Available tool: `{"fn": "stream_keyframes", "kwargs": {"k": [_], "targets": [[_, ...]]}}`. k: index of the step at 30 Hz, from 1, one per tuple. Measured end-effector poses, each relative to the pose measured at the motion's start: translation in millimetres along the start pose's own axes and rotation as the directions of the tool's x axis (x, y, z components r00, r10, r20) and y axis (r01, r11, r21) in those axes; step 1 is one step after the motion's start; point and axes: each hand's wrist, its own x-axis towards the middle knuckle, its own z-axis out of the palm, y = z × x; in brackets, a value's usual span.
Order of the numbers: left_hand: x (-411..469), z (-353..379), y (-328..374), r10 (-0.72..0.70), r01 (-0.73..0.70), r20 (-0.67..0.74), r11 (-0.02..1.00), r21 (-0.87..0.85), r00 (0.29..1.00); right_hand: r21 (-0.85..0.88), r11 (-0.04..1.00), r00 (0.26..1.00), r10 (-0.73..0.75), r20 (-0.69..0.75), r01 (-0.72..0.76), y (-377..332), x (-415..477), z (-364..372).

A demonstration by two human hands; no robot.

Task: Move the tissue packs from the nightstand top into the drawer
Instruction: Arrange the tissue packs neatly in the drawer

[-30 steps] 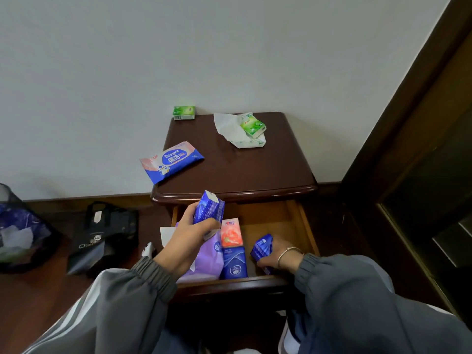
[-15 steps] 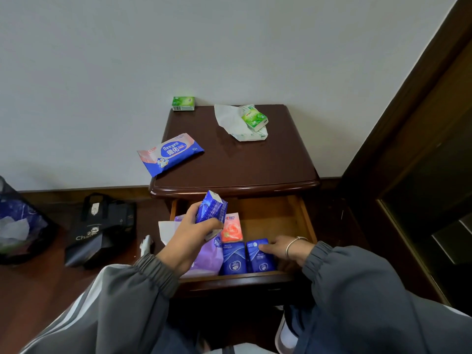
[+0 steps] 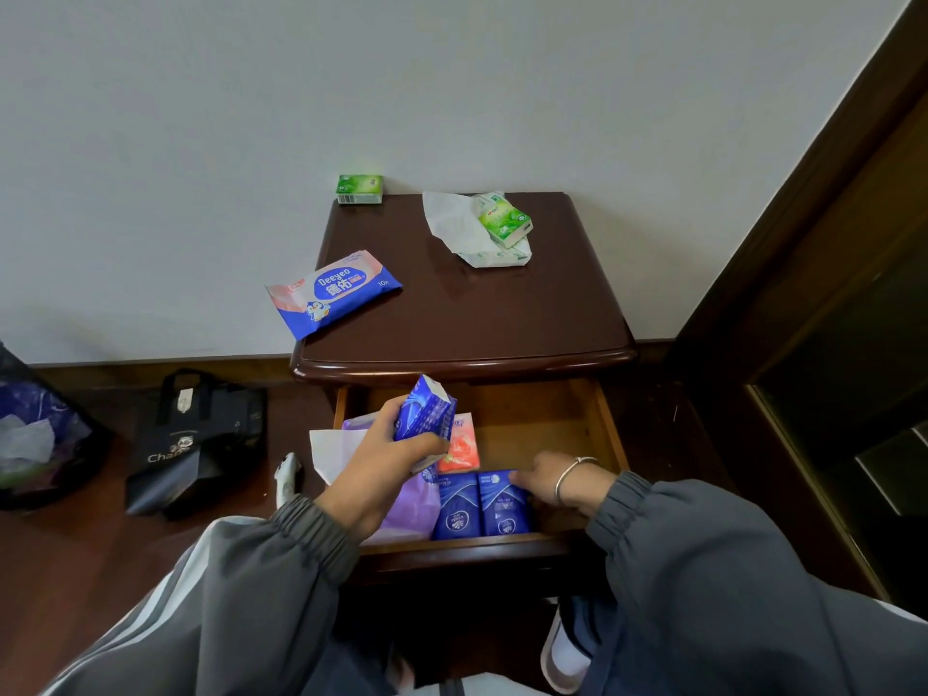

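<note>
Blue pack [image 3: 504, 504] now lies flat at the drawer's [image 3: 610, 434] six o'clock beside its twin [image 3: 457, 509], right hand [image 3: 557, 482] slack-fingered against it; left hand [image 3: 381, 459] still clutches the next pack [image 3: 424, 409].

I grip a blue plastic tissue pack [image 3: 425, 409] tilted above the open wooden drawer [image 3: 542, 424]; two matching blue packs [image 3: 481, 509] lie side by side inside, against its front wall.

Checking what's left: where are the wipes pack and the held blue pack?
wipes pack [image 3: 334, 293]: head view, printed front.
held blue pack [image 3: 429, 408]: head view, visible side.
</note>
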Motion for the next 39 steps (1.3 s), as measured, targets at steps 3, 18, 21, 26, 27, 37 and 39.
{"fn": "stream_keyframes", "kwargs": {"k": [3, 18, 21, 26, 27, 37, 39], "targets": [[-0.7, 3.5, -0.4, 0.013, -0.011, 0.069, 0.999, -0.037, 0.998, 0.112, 0.984, 0.959, -0.102, -0.263, 0.136, -2.7, -10.3, -20.7], [-2.4, 33.1, 5.6, 0.092, -0.127, 0.181, 0.974, 0.19, 0.979, 0.936, 0.316, 0.932, -0.362, -0.029, 0.152, -22.4, -23.4, -23.0], [-1.7, 40.2, 3.8, 0.075, -0.097, 0.116, 0.974, 0.203, 0.99, 0.944, 0.286, 0.921, -0.388, -0.044, 0.166, -21.9, -23.1, -17.0], [2.0, 46.7, 0.7, 0.078, -0.071, -0.016, 0.958, 0.279, 0.997, 0.95, 0.236, 0.933, -0.34, -0.115, 0.203, -22.1, -23.7, -9.5], [2.9, 47.3, -0.8, 0.089, -0.062, -0.078, 0.953, 0.297, 0.993, 0.955, 0.198, 0.937, -0.315, -0.153, 0.223, -22.3, -23.5, -8.2], [7.4, 51.9, 2.5, 0.305, -0.027, -0.222, 0.641, 0.767, 0.926, 0.968, -0.088, 0.927, -0.28, -0.25, 0.234, -27.0, -27.1, -5.4], [6.8, 54.5, 3.5, 0.336, -0.027, -0.197, 0.559, 0.829, 0.921, 0.974, -0.036, 0.929, -0.296, -0.223, 0.223, -24.7, -28.6, -9.5]]}}
